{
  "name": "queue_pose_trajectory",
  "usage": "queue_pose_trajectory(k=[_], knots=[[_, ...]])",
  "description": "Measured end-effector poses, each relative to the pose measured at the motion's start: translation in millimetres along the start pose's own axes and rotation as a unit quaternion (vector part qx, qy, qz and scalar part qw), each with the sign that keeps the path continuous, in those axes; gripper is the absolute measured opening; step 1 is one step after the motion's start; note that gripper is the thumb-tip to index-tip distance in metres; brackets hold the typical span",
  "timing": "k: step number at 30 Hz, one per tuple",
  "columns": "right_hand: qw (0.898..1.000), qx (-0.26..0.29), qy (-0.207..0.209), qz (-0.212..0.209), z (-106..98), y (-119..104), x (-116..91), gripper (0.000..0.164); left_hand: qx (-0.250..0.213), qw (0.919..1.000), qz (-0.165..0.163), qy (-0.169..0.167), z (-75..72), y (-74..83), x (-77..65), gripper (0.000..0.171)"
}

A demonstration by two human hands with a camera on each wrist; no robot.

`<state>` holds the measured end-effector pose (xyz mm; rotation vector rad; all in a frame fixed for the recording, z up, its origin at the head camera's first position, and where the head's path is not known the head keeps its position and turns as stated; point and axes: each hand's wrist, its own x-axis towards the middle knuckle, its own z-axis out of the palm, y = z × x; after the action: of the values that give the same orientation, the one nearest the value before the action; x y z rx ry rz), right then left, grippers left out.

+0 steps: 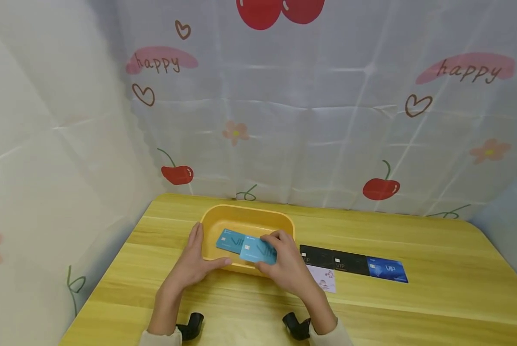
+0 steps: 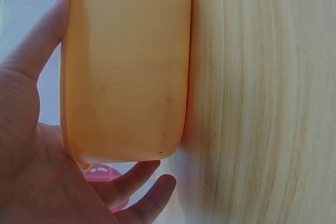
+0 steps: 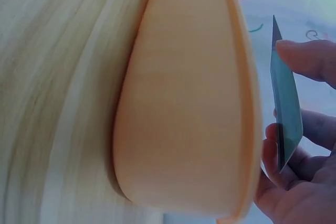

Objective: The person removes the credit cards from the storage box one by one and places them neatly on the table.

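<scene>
A yellow plastic basket (image 1: 250, 209) stands on the wooden table. My left hand (image 1: 189, 264) rests against its left end, fingers extended along the outer wall and thumb over the front rim. Between thumb and fingers, my right hand (image 1: 286, 266) pinches a light blue VIP card (image 1: 256, 249) over the basket's right half. The right wrist view shows this card (image 3: 286, 103) nearly edge-on, above the rim. Inside the basket, a teal VIP card (image 1: 229, 240) lies at the left, its right end covered by the held one in the head view.
Right of the basket lie a black VIP card (image 1: 319, 256), another black card (image 1: 350, 262) and a blue VIP card (image 1: 388, 269) in a row. A pale flowered card (image 1: 323, 280) sits in front of the row's left end. A patterned sheet (image 1: 310, 129) hangs behind the table.
</scene>
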<state>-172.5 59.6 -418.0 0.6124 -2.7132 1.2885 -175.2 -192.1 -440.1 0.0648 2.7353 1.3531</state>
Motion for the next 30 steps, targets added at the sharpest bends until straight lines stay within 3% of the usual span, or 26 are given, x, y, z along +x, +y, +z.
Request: queue_pose_trajectory(k=[12, 21, 30], knots=[[1.0, -0.027, 0.006, -0.003, -21.2, 8.3, -22.0, 0.046, 0.001, 1.0, 0.0, -0.003, 0.9, -1.6, 1.5, 0.127], [0.999, -0.028, 0.009, 0.022, -38.4, 18.3, -34.4, 0.05, 0.009, 0.9999, -0.002, -0.007, -1.2, -4.6, 2.0, 0.128], [0.998, -0.046, -0.028, 0.028, -57.8, 28.6, -41.7, 0.048, 0.006, 1.0, 0.001, -0.007, -0.7, -4.6, 2.2, 0.128]])
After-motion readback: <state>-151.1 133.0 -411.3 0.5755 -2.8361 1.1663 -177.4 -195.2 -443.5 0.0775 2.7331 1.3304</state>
